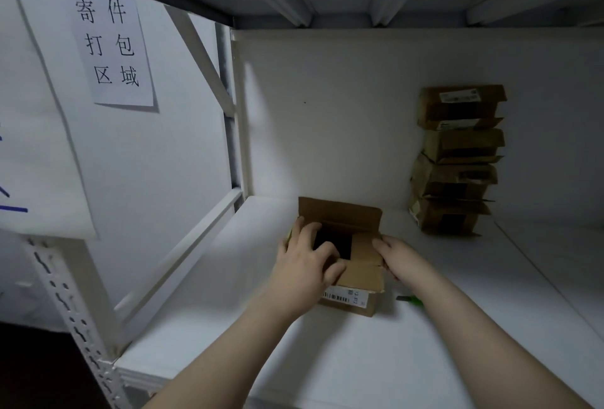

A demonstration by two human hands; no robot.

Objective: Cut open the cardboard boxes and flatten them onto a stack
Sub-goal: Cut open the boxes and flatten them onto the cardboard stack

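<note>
A small brown cardboard box (362, 281) stands on the white shelf (228, 327), its top flaps open and its dark inside showing. A barcode label sits on its near side. My left hand (305, 264) lies over the box's left edge, with its fingers curled over the rim into the opening. My right hand (397, 256) presses the box's right side, fingers fairly straight against the right flap. A green-handled cutter (410, 299) lies on the shelf just right of the box, partly hidden by my right forearm.
Several more cardboard boxes (457, 160) are piled against the back wall at the right. A white panel with a paper sign (109, 45) closes the left side, beside a perforated rack post (70, 307). Shelf beams run overhead.
</note>
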